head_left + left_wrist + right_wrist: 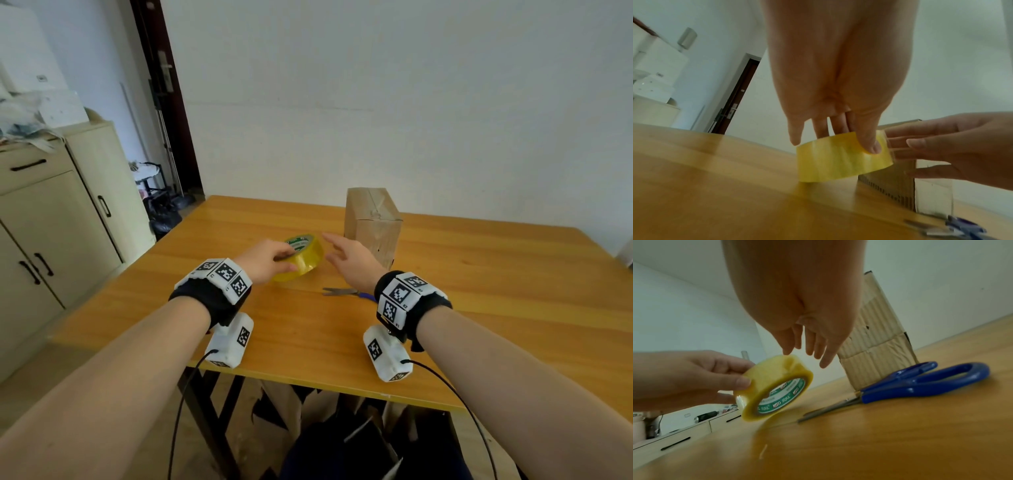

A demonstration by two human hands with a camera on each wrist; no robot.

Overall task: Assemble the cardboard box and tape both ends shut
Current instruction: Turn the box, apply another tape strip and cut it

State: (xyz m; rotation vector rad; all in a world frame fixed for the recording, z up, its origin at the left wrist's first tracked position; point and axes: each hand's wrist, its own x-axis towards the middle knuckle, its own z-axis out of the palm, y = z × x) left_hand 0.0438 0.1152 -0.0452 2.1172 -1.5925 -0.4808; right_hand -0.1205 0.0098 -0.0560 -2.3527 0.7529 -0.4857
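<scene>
A brown cardboard box (373, 224) stands on end on the wooden table (479, 274), its top flaps folded closed; it also shows behind the hands as the box (875, 344). My left hand (270, 258) grips a yellow roll of tape (303, 255), tilted just above the tabletop, thumb on its outer face and fingers over the rim. In the left wrist view the tape roll (840, 160) sits under my thumb. My right hand (346, 255) hovers beside the tape roll (774, 386) with fingers straight and spread, holding nothing.
Blue-handled scissors (346, 292) lie closed on the table under my right wrist, seen large as the scissors (910, 382). A beige cabinet (58, 219) stands to the left of the table. Flattened cardboard (308, 411) lies under the table's front edge.
</scene>
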